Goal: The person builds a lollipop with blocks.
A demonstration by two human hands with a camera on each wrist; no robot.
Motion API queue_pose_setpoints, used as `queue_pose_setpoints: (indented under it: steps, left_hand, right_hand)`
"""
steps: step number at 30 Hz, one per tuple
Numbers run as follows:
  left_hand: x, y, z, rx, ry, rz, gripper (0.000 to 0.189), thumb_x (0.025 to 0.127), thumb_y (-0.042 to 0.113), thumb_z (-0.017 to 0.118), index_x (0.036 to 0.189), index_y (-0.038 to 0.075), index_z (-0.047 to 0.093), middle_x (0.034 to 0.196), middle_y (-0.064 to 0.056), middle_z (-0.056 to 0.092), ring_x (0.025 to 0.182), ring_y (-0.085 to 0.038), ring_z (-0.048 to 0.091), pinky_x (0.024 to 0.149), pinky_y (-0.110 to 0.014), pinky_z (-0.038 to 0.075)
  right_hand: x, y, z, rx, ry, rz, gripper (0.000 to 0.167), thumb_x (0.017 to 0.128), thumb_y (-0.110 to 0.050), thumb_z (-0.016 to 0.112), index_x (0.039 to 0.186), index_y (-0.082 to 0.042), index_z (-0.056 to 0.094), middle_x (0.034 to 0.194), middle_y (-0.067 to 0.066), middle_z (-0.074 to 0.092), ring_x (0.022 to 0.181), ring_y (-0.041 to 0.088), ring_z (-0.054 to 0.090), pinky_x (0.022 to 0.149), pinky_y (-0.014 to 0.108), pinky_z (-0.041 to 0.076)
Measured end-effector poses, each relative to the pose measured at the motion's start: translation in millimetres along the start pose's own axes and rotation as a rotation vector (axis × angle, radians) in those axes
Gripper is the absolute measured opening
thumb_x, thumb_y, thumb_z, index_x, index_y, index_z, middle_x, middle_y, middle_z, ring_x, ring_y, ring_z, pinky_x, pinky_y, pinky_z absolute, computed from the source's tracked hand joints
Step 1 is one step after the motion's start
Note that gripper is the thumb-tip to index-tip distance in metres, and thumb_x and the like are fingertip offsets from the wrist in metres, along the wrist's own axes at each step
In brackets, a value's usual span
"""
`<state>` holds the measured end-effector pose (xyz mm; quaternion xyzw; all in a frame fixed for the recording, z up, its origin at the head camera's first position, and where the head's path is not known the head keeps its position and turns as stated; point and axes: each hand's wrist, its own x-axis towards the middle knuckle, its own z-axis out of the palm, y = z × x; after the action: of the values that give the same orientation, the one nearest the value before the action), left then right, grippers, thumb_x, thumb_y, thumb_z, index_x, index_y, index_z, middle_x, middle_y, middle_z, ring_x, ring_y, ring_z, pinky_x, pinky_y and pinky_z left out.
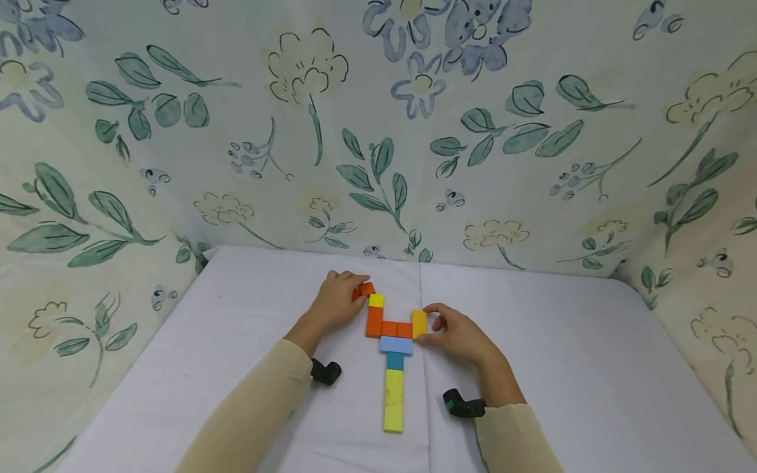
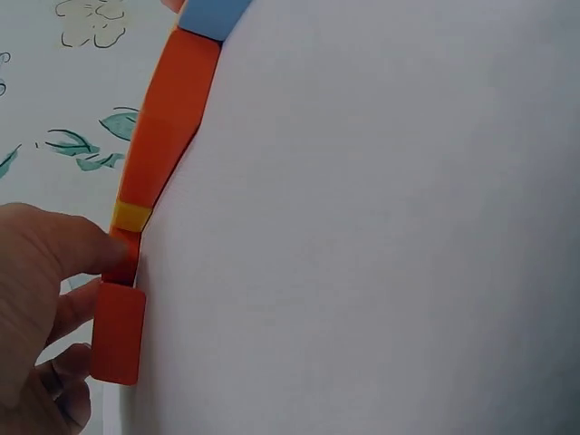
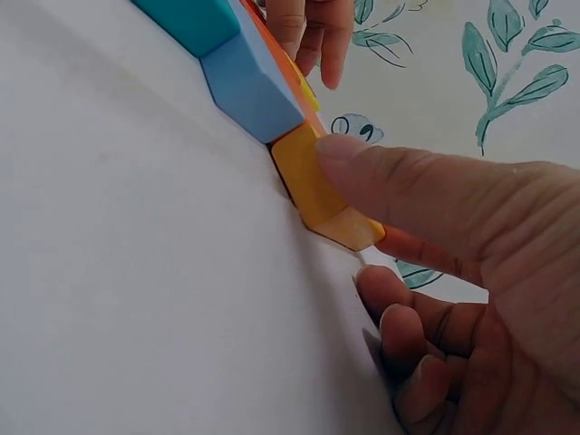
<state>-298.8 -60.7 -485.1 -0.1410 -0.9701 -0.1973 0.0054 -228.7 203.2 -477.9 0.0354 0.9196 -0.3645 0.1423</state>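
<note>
Flat wooden blocks form a Y-like figure on the white cloth. My left hand [image 1: 338, 299] is at its upper left end, pinching a small red block [image 1: 367, 288] between thumb and fingers. A second red block [image 2: 118, 333] sits beside those fingers. Just below are a small yellow block [image 1: 376, 301] and a longer orange-red block [image 1: 374, 322]. On the other arm of the figure, my right hand [image 1: 461, 335] pinches an amber block [image 1: 419, 324] by its two ends, thumb at the near end. That block stands against the row of orange squares [image 1: 397, 330].
Under the squares lie a light blue block [image 1: 396, 345], a teal block [image 1: 395, 361] and a long yellow-green block [image 1: 393, 401]. White cloth [image 1: 562, 355] covers the table. A floral curtain [image 1: 378, 131] hangs behind and at both sides. Black wrist cameras [image 1: 464, 404] jut out near both cuffs.
</note>
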Motion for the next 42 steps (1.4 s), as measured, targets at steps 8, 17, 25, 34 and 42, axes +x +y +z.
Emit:
queue_pose_setpoints:
  steps: [8, 17, 25, 34, 42]
  left_hand:
    - [1.0, -0.8, -1.7, 0.05, -0.015, -0.064, 0.045, 0.096, 0.041, 0.069, 0.137, 0.022, 0.064, 0.123, -0.006, 0.066, 0.109, -0.026, 0.048, 0.089, -0.038, 0.046]
    - [3.2, -2.3, -13.1, -0.037, -0.072, -0.178, 0.043, 0.09, 0.044, 0.076, 0.121, 0.016, 0.067, 0.108, -0.002, 0.067, 0.107, -0.025, 0.05, 0.087, -0.038, 0.048]
    - [3.8, -1.9, -18.6, -0.038, -0.06, -0.204, 0.046, 0.09, 0.049, 0.075, 0.115, 0.011, 0.066, 0.101, -0.004, 0.066, 0.105, -0.026, 0.05, 0.086, -0.038, 0.045]
    - [0.5, 21.8, -12.9, -0.047, -0.004, -0.104, 0.044, 0.089, 0.051, 0.076, 0.111, 0.015, 0.066, 0.102, -0.001, 0.066, 0.106, -0.023, 0.048, 0.086, -0.037, 0.044]
    - [-0.1, 52.6, 0.1, 0.024, -0.052, 0.045, 0.047, 0.084, 0.06, 0.076, 0.106, 0.02, 0.068, 0.102, 0.001, 0.066, 0.105, -0.021, 0.047, 0.088, -0.037, 0.042]
  right_hand:
    - [-1.0, -2, -1, -0.005, 0.003, -0.002, 0.06, 0.081, -0.035, 0.087, 0.134, -0.025, 0.06, 0.1, 0.005, 0.057, 0.091, 0.021, 0.054, 0.073, 0.032, 0.043]
    - [-1.0, -2, 0, -0.006, 0.002, 0.004, 0.06, 0.081, -0.035, 0.087, 0.134, -0.025, 0.06, 0.1, 0.004, 0.057, 0.091, 0.021, 0.053, 0.074, 0.032, 0.044]
    - [-0.6, -2, -1, 0.001, 0.005, 0.009, 0.06, 0.081, -0.033, 0.087, 0.133, -0.025, 0.06, 0.1, 0.004, 0.057, 0.091, 0.021, 0.053, 0.074, 0.032, 0.044]
    - [-1.0, -2, -1, 0.005, 0.007, 0.012, 0.061, 0.08, -0.035, 0.088, 0.134, -0.025, 0.06, 0.1, 0.005, 0.057, 0.091, 0.021, 0.053, 0.074, 0.033, 0.044]
    - [-1.5, -2, -3, 0.016, -0.002, 0.0, 0.061, 0.08, -0.035, 0.087, 0.134, -0.025, 0.06, 0.1, 0.005, 0.058, 0.091, 0.022, 0.054, 0.075, 0.033, 0.044]
